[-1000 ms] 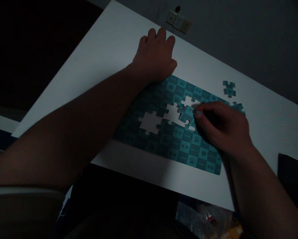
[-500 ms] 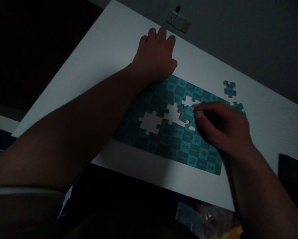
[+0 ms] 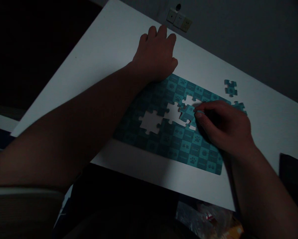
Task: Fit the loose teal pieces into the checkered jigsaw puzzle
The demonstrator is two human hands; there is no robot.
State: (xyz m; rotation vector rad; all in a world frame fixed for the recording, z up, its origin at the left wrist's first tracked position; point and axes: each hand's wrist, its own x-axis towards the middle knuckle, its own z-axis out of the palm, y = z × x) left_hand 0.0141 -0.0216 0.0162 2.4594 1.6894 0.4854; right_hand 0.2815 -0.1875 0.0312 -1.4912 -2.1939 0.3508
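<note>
A teal checkered jigsaw puzzle [image 3: 179, 142] with paw-print squares lies on the white table, with white gaps in its middle. Between thumb and index finger, my right hand [image 3: 225, 127] pinches a teal puzzle piece [image 3: 187, 114], which sits slanted over the gaps on the right. My left hand [image 3: 157, 54] rests palm down at the puzzle's far edge, its fingers spread apart on the table and holding nothing. My left forearm hides the puzzle's left part.
Past my right hand lie a loose puzzle piece [image 3: 230, 88] and another teal piece [image 3: 239, 107], partly hidden. A dark flat object [image 3: 290, 179] is on the table's right side. Wall sockets [image 3: 179, 20] sit behind the table [image 3: 89, 49]. Clear plastic wrapping [image 3: 196, 219] shows below the front edge.
Almost nothing differs. My right hand keeps its pinch on the puzzle piece, and my left hand stays at the far edge. The whole view has shifted very slightly.
</note>
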